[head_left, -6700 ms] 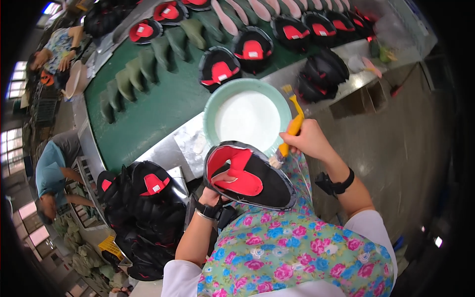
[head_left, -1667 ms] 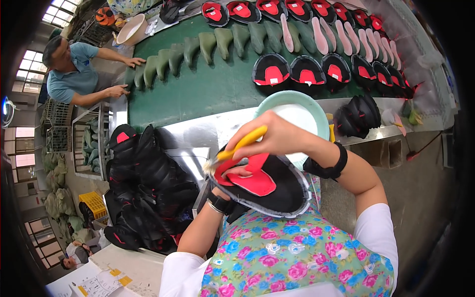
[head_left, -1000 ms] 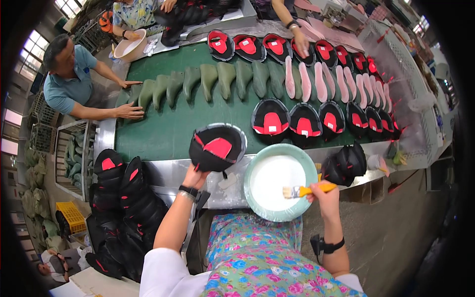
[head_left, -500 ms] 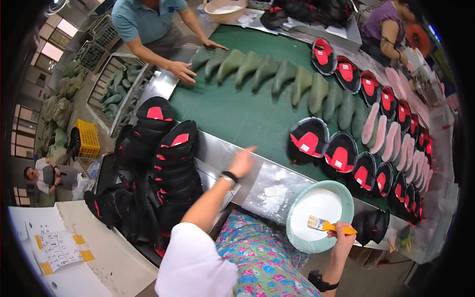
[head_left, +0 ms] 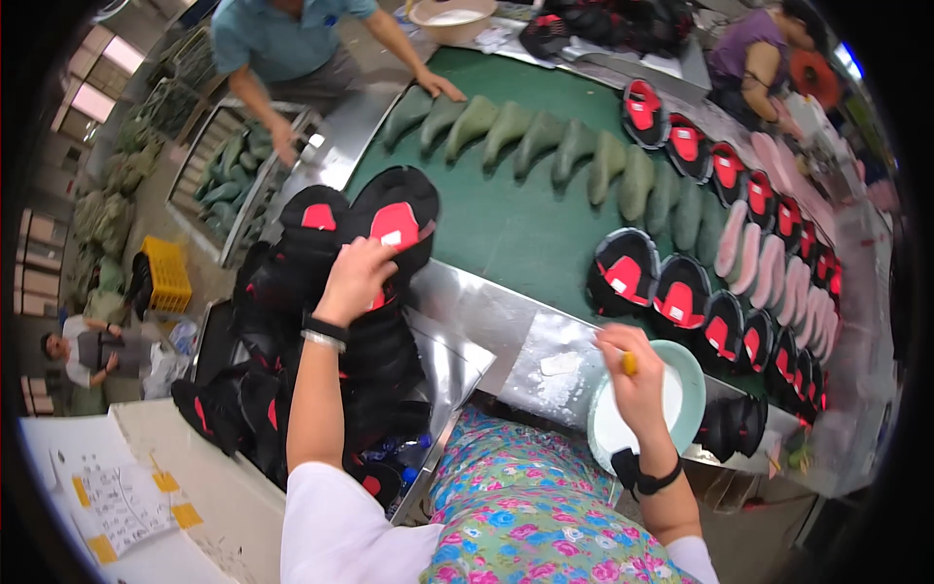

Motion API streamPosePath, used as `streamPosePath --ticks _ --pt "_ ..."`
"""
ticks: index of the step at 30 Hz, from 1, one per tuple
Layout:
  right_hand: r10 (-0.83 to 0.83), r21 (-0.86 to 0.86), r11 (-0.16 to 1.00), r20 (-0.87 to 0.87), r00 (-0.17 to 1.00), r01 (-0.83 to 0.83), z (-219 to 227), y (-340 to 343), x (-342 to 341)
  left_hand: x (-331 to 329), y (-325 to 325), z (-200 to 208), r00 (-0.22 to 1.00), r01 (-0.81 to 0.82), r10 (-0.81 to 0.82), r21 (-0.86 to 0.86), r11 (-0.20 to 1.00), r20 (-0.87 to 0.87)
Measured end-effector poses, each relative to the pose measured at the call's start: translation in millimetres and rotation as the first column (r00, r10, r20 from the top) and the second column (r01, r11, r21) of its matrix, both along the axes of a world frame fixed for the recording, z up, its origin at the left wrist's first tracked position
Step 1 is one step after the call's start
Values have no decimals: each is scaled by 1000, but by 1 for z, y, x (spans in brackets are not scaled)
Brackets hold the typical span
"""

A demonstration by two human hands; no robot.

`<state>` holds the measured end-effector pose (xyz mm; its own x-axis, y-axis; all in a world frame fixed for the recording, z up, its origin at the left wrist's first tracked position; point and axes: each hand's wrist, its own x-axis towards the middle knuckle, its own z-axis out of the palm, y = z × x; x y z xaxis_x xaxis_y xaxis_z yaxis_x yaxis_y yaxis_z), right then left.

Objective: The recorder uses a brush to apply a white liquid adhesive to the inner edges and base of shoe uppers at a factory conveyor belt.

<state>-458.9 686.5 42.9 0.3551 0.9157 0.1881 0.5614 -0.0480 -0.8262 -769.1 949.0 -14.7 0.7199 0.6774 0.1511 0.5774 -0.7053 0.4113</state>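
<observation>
My left hand is closed on the near edge of a black shoe upper with a red lining, at the top of a stack of uppers on the left. Over the left side of a pale green bowl, my right hand is closed around a brush; only the yellow handle end shows, and the bristles are hidden. White liquid fills the bowl, which stands at the table's near edge. Beside it lies a metal plate smeared with white.
On the green table stand a row of green shoe lasts, rows of black-and-red uppers and pink insoles. A co-worker in a blue shirt rests a hand at the far left edge, near a crate of lasts.
My left hand has moved left from the table edge and taken hold of an upper. My right hand has risen with the brush to the bowl's left side. The co-worker's hand has drawn back toward the crate.
</observation>
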Motion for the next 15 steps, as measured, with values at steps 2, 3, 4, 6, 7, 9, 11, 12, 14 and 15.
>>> streamPosePath --ticks 2,3,4,6,7,9,11,12,14,15 --pt "67 102 990 260 963 -96 18 19 -15 37 -41 40 970 243 -240 101 965 -36" --pt "111 81 986 351 930 -148 24 23 -22 53 -64 56 942 336 -336 114 935 -16" --pt "165 49 980 335 928 -193 26 26 -28 67 -85 70 913 406 -407 89 909 -10" --pt "343 -128 939 286 895 -320 23 20 -35 84 -119 85 858 509 -511 59 859 41" --pt "461 -315 862 163 872 -397 19 14 -36 87 -131 88 831 550 -551 41 834 73" --pt "443 -291 876 168 881 -385 8 -4 -32 80 -142 85 815 564 -565 45 824 129" --pt "449 -328 863 148 881 -384 1 -21 -27 69 -146 70 848 74 -20 -80 994 530" --pt "404 -230 899 111 908 -372 -1 -28 -25 64 -146 58 752 -2 227 -343 939 619" --pt "340 -159 927 -17 940 -338 2 -40 -26 64 -173 27 723 144 343 -616 775 600" --pt "329 -100 939 -10 944 -328 6 -45 -28 61 -188 11 687 337 415 -768 545 596"
